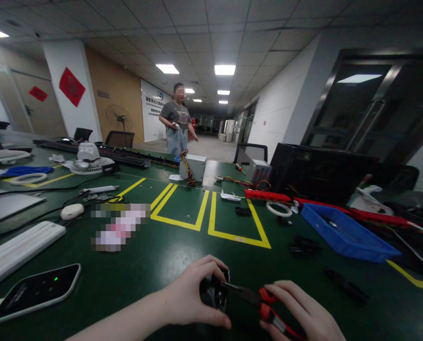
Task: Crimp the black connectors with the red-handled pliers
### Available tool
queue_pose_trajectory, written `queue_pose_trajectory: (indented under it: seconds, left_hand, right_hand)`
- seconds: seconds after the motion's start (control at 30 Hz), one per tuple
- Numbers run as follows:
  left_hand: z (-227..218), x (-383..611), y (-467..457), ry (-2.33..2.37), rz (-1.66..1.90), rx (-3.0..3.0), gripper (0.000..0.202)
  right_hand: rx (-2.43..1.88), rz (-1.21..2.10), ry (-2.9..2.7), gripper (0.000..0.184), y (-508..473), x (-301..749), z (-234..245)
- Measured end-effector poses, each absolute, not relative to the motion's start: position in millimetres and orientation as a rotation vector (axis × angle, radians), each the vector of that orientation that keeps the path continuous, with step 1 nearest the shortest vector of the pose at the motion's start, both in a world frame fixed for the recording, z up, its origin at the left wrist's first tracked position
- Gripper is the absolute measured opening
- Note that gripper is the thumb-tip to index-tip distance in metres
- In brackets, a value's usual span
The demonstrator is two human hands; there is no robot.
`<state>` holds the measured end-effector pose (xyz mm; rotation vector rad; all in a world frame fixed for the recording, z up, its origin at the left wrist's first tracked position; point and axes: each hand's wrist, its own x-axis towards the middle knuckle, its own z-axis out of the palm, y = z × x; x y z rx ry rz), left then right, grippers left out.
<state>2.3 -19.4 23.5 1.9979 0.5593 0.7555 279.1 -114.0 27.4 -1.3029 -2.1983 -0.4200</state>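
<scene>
Near the table's front edge, my left hand (193,293) is closed around a small black part (218,293) with some shiny metal on it; its exact kind is not clear, and my fingers hide much of it. My right hand (296,308) grips red-handled pliers (245,294). Their long dark jaws point left and reach the upper side of the black part. Whether the jaws are clamped on it or only touching, I cannot tell. Both hands are just above the green table top (161,265).
A blue tray (342,237) and several black pieces (305,246) lie to the right. Left are a phone-like device (37,291) and a white power strip (22,251). A power supply box (193,168) and a black case (318,173) stand farther back. A person (177,118) stands beyond the table.
</scene>
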Motion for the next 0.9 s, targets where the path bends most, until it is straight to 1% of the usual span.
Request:
queue_pose_trajectory:
  seconds: [0.13,0.33,0.6,0.77,0.9]
  left_hand:
    - [25.9,1.6,-19.4,0.591,0.749,1.975,0.059]
    - [26.2,1.7,-20.1,0.611,0.749,1.994,0.058]
    - [34.6,0.0,-26.2,0.648,0.741,1.984,0.057]
    - [33.6,-0.7,-24.0,0.609,0.727,1.984,0.051]
    - [32.2,-0.7,-23.3,0.620,0.708,1.975,0.047]
  right_hand:
    - [-1.363,-0.259,-2.165,0.036,-114.5,273.7,27.2]
    - [-1.455,-0.040,-2.040,0.025,-115.6,261.8,32.4]
    - [-1.531,0.133,-2.013,0.021,-115.4,260.0,34.1]
    - [-1.521,0.146,-2.035,0.022,-116.7,261.0,34.6]
    - [-1.462,0.003,-2.102,0.025,-116.9,266.7,32.3]
